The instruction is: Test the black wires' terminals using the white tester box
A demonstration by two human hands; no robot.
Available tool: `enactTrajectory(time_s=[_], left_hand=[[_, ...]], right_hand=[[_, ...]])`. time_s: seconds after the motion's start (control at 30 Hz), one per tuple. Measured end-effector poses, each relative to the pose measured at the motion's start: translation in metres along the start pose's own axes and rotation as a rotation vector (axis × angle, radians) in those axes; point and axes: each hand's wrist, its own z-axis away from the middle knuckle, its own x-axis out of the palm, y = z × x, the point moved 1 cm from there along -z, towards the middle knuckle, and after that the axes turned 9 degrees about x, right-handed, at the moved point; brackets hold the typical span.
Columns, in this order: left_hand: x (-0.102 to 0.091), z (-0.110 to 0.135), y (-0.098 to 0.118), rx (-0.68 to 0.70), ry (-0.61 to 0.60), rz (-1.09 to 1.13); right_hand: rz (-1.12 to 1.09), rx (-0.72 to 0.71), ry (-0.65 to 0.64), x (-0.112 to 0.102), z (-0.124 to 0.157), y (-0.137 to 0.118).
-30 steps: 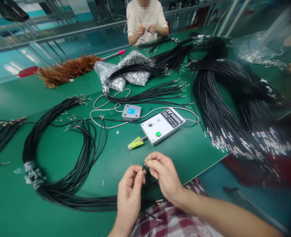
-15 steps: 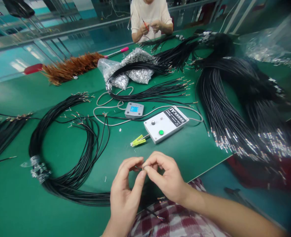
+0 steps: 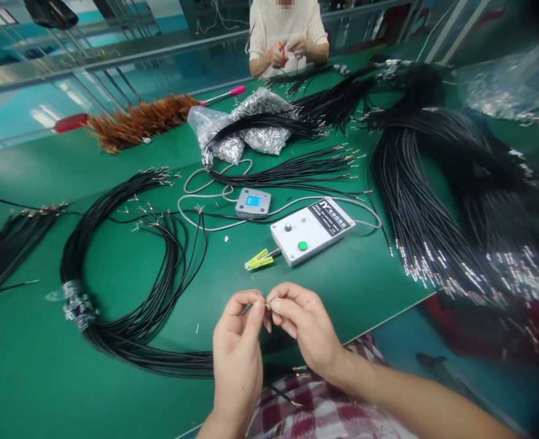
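Observation:
My left hand (image 3: pixel 238 341) and my right hand (image 3: pixel 310 323) meet just above the table's front edge, thumbs and forefingers pinched together. Between the fingertips is a black cable's stripped wire end (image 3: pixel 267 303); its fine strands are too small to make out. A bundle of black cables (image 3: pixel 160 361) runs from the left and passes behind my left hand. More cable ends (image 3: pixel 292 399) lie by my lap, below the hands. Beyond my fingers stands a white control box (image 3: pixel 313 231) with a green button, and a yellow-green clip (image 3: pixel 259 260) sticks out from its near end.
A small grey device with a blue screen (image 3: pixel 253 202) sits behind the box. Bags of silvery parts (image 3: pixel 266 122) and a brown duster (image 3: pixel 141 122) lie farther back. Large cable bundles (image 3: pixel 402 195) hang over the right edge. Opposite, a co-worker (image 3: pixel 288 42) holds a red-handled tool.
My hands have shifted slightly, and the left thumb and fingers now close more tightly at the wire end. The view has moved a little. The co-worker's tool has turned.

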Motion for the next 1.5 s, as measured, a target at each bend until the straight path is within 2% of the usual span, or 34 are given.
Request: enactTrajectory(time_s=[0.1, 0.27, 0.47, 0.57, 0.7, 0.8, 0.93, 1.03, 1.17, 1.3, 1.37, 1.43, 1.5], left_hand=[[-0.001, 0.001, -0.002, -0.010, -0.017, -0.007], [-0.001, 0.003, -0.006, 0.069, -0.036, -0.042], [0.005, 0.004, -0.010, 0.114, -0.033, -0.065], [0.004, 0.004, -0.009, 0.123, -0.016, -0.042], [0.000, 0.002, -0.001, 0.090, 0.018, -0.019], [-0.001, 0.000, 0.002, 0.044, -0.002, -0.027], [-0.001, -0.001, 0.001, 0.017, -0.027, -0.020], [-0.001, -0.001, -0.001, -0.008, -0.033, -0.008], [-0.003, -0.004, 0.001, -0.011, -0.035, 0.006], [-0.005, -0.008, 0.007, 0.001, -0.245, -0.141], [-0.005, -0.009, 0.008, 0.063, -0.290, -0.198], [-0.005, -0.008, 0.006, 0.132, -0.244, -0.188], [-0.005, -0.006, 0.002, 0.146, -0.156, -0.126]], right_hand=[[-0.122, 0.051, 0.012, 0.002, -0.001, 0.002], [-0.114, -0.071, 0.053, 0.001, -0.001, 0.000], [-0.198, -0.056, 0.077, 0.005, 0.001, -0.002], [-0.241, -0.050, 0.143, -0.002, -0.003, -0.008], [-0.193, -0.142, 0.241, -0.018, -0.003, -0.017], [-0.014, -0.120, 0.160, -0.020, 0.001, -0.015], [0.135, -0.102, 0.031, -0.011, 0.005, -0.011], [0.152, -0.070, -0.047, -0.006, 0.002, -0.011], [0.086, 0.011, -0.085, -0.005, -0.002, -0.011], [0.055, 0.051, -0.075, -0.007, -0.002, -0.009], [0.055, 0.054, -0.054, -0.008, -0.001, -0.009], [0.075, 0.040, -0.045, -0.008, 0.000, -0.009], [0.120, -0.008, -0.041, -0.009, 0.000, -0.009]])
